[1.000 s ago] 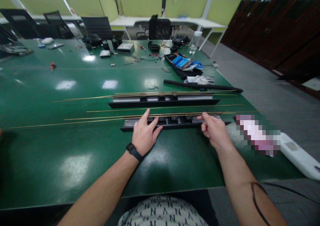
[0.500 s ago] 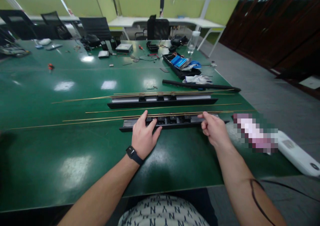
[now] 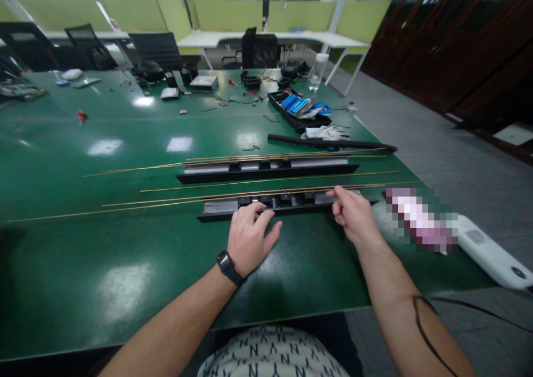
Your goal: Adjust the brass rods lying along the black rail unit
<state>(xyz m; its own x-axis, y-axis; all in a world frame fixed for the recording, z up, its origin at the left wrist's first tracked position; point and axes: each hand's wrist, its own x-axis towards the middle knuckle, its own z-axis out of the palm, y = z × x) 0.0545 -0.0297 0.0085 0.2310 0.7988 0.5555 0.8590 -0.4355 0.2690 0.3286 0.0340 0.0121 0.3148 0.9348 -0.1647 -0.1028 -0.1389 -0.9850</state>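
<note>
A black-and-silver rail [image 3: 216,206] with several black blocks [image 3: 285,199] in its channel lies across the table before me. Thin brass-coloured rods [image 3: 166,199] stretch along its far side. My left hand [image 3: 249,238] is at the rail's near edge, fingers loosely bent and apart, holding nothing I can see. At the rail's right part is my right hand [image 3: 353,213], its index finger reaching left by the rods and the other fingers curled in. Whatever it may pinch is hidden. Behind lies a second rail [image 3: 266,171], with more thin rods [image 3: 208,157] along its far side.
The green table [image 3: 125,277] carries a long black strip [image 3: 353,144], white gloves [image 3: 327,132] and a black tray [image 3: 295,122] with blue items farther back. To the right are a blurred pink item [image 3: 418,219] and a white device [image 3: 491,252]. A clear bottle [image 3: 318,71] stands far back.
My left hand has drawn back toward me and slightly right, off the rods and blocks. My right hand stays nearly in place. The view has shifted slightly.
</note>
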